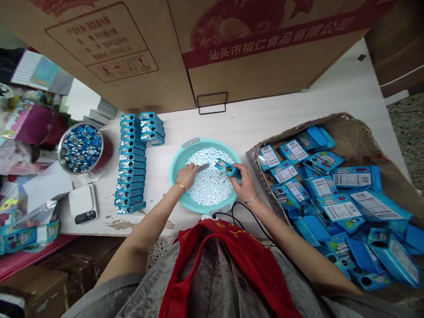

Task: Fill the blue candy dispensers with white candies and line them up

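Observation:
A light-teal plastic basin (176,160) stands in front of me, filled with small white and pale-blue candies (209,192). Over its left side, my left hand (186,176) is closed around a slim grey metal tool (203,167); its far end is too small to make out. My right hand (243,182) grips a small blue candy box (224,166) above the basin's right side. The box is tilted, and a dark round hole shows near my fingers. The metal tool's tip is close to the box but apart from it.
Rows of blue boxes (131,165) stand left of the basin. Beyond them are a metal bowl (62,152) of shiny blue pieces and a white scale (82,203). An open carton (265,194) holding many blue boxes is at right. Large cartons (251,75) stand behind. A black cable (261,225) crosses near my right forearm.

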Demonstrator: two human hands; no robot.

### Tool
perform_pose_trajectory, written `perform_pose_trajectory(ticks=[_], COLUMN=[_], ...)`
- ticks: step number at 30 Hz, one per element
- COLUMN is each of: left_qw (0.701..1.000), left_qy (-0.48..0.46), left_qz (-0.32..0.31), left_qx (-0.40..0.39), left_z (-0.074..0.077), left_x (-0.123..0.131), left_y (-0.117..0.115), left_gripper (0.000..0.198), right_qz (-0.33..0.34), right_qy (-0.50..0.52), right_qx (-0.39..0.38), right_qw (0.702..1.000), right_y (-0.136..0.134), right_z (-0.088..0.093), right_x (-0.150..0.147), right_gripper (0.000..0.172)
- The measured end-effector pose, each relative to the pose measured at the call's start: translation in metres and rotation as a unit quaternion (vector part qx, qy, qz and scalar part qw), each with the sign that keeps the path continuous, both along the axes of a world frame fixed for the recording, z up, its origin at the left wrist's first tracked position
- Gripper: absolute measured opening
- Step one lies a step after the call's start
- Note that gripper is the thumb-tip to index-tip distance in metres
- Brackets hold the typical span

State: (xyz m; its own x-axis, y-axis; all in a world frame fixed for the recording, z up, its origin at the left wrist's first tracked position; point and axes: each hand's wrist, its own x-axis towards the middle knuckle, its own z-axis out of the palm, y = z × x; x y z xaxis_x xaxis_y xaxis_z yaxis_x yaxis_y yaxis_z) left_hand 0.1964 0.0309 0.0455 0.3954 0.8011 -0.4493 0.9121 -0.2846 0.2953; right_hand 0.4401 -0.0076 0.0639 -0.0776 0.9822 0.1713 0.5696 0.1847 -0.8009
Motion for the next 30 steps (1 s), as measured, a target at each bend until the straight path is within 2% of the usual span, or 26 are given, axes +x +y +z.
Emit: perform_pose_trajectory(ticks=[2,5,9,12,16,19,21,26,30], left_qw=[0.999,0.994,0.975,0.949,0.934,0.943,0.957,0.991,0.987], left_qy=[-0.015,-0.084,-0.192,-0.277,-0.332,-0.321,-0.281,-0.059,0.086], left_qz=[-0.03,-0.063,-0.031,-0.002,0.016,-0.005,-0.032,-0.115,-0.138], left_qx=[-0.013,-0.042,-0.108,-0.149,-0.131,-0.085,-0.063,-0.031,-0.003], left_z=[-0.019,-0.03,-0.026,-0.013,0.026,0.066,0.093,0.148,0.183], left_x=[0.017,0.037,0.036,0.02,-0.008,-0.023,-0.025,0.001,0.036], left_y=[-0.015,-0.035,-0.045,-0.042,-0.031,-0.019,-0.01,0.003,-0.002], left_gripper=[0.039,0.04,0.041,0.036,0.031,0.029,0.028,0.031,0.03], right_qz=[-0.01,-0.032,-0.055,-0.059,-0.049,-0.013,0.016,0.06,0.074], right_qy=[0.001,0.005,0.011,0.018,0.015,0.009,0.001,-0.017,-0.007], right_qx=[-0.002,-0.003,-0.014,-0.019,-0.006,0.004,0.009,0.034,0.044], right_qw=[1.0,0.999,0.998,0.998,0.999,1.0,1.0,0.998,0.996], right_y=[0.001,0.003,0.005,0.006,0.004,0.001,-0.001,-0.008,-0.012], right_z=[0.001,0.003,0.006,0.006,0.004,0.001,0.001,0.001,0.0], right_x=[0.0,0.001,0.003,0.005,0.004,-0.001,-0.006,-0.02,-0.026], right_gripper=[0.03,0.029,0.032,0.033,0.031,0.03,0.031,0.037,0.039])
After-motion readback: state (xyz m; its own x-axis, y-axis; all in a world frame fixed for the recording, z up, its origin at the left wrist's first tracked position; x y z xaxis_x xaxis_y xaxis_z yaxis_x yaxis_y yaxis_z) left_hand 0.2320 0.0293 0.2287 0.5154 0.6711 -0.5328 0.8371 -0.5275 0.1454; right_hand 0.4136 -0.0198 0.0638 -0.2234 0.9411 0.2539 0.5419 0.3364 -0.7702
